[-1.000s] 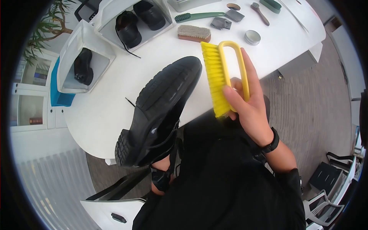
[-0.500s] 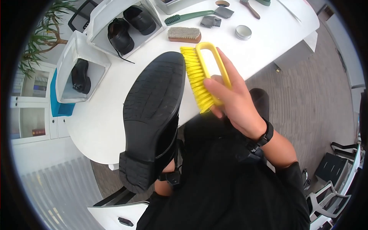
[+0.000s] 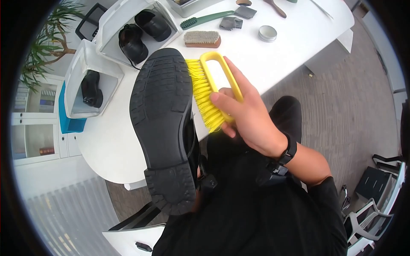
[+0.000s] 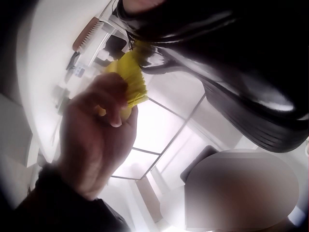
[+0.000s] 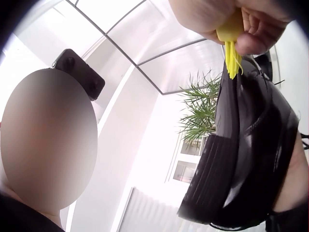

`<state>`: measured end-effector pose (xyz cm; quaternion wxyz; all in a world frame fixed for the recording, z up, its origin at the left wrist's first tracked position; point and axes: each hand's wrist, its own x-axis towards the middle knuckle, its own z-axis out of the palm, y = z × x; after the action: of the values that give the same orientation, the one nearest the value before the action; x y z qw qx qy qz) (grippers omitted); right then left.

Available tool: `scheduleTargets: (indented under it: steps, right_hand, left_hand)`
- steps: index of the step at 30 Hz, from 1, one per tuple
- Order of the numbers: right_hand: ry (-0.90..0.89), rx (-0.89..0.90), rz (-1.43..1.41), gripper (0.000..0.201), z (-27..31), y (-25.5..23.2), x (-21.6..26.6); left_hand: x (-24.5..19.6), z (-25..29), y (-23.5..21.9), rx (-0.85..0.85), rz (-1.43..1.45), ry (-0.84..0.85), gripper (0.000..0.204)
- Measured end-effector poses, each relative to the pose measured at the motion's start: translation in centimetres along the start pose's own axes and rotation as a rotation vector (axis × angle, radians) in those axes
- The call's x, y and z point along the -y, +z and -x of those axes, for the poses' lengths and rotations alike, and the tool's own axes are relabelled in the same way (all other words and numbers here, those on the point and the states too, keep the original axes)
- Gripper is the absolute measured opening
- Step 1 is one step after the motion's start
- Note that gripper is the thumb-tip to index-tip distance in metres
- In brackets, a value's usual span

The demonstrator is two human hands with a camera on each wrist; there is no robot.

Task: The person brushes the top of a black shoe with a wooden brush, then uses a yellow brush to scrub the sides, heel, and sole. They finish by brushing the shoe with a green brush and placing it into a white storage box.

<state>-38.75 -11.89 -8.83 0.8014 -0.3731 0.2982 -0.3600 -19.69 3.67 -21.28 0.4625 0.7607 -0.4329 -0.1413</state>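
Note:
A black shoe (image 3: 160, 111) is held up toe-forward with its ridged sole facing me. My left hand (image 4: 140, 4) is almost wholly hidden by the shoe it supports; the left forearm (image 5: 293, 169) meets the shoe on the upper side in the right wrist view. My right hand (image 3: 250, 113) grips the loop handle of a yellow brush (image 3: 224, 81), thumb on the near side. Its yellow bristles lie along the right edge of the sole near the toe, and the upper ones overlap that edge. From the left wrist, the brush appears beside the shiny toe.
Beyond the shoe, a bristle brush with a wooden back (image 3: 202, 39), a green long-handled brush (image 3: 207, 19), grey cloth pieces (image 3: 231, 23) and a round tin (image 3: 267, 33) lie on the white table (image 3: 109, 149). White boxes (image 3: 70, 91) with black shoes stand at the left.
The shoe has turned from tilted on its side until the sole faces me, its toe swinging left. My right hand has carried the yellow brush leftward to the sole's edge.

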Motion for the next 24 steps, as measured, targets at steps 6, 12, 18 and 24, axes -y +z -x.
scheduleTargets:
  steps: [6, 12, 18, 24]
  right_hand:
    - [0.033, 0.02, -0.006, 0.084, 0.4, 0.5, -0.4]
    - [0.105, 0.063, 0.045, 0.082, 1.4, 0.9, -0.5]
    - [0.125, 0.104, 0.044, 0.082, 2.8, 1.3, -0.3]
    - [0.093, 0.211, 0.117, 0.085, 4.3, 1.7, -0.5]
  left_hand:
    - [0.0, 0.4, 0.2, 0.007, -0.013, 0.005, 0.048]
    - [-0.1, 0.6, 0.4, 0.014, -0.024, 0.015, 0.047]
    - [-0.1, 0.6, 0.2, 0.007, -0.03, 0.025, 0.046]
    - [-0.2, 0.5, 0.3, 0.006, -0.031, 0.027, 0.045]
